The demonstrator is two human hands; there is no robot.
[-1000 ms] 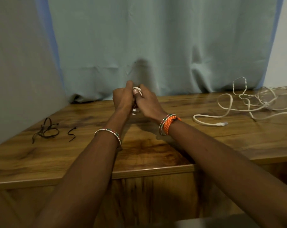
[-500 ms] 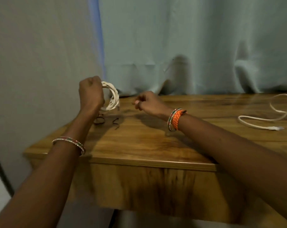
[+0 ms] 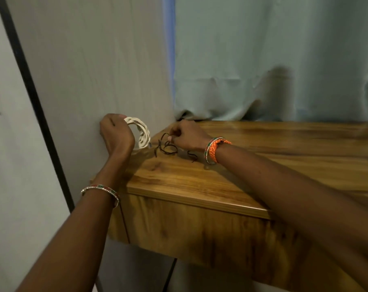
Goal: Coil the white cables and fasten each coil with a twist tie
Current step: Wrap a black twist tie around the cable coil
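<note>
**Hands, coil and ties at the tabletop's left end**

- Left hand (image 3: 116, 135): fingers curled tight round one side of the coiled white cable (image 3: 141, 132), gripping it. It holds the coil on edge, just off the left edge of the tabletop (image 3: 263, 165), close to the grey wall panel (image 3: 94, 70). A beaded bangle (image 3: 101, 189) sits on the forearm.
- Coiled white cable: several loops gathered into one ring, the free side arching right from the fist; a short metal-tipped plug end hangs at its lower right. No tie shows round it.
- Right hand (image 3: 187, 134): fingers bent, thumb and fingertips pinched on a strand of the bundle of dark twist ties (image 3: 166, 145). Orange woven band and thin bangles (image 3: 214, 149) at the wrist.
- Bundle of dark twist ties: tangled loops lying near the far left corner of the tabletop, just right of the coil, one strand raised into the pinch.
- Single twist tie (image 3: 193, 155): bent, lying apart, just right of the bundle, below the right wrist.
- Pale curtain (image 3: 273, 60): hangs along the far edge.
</note>
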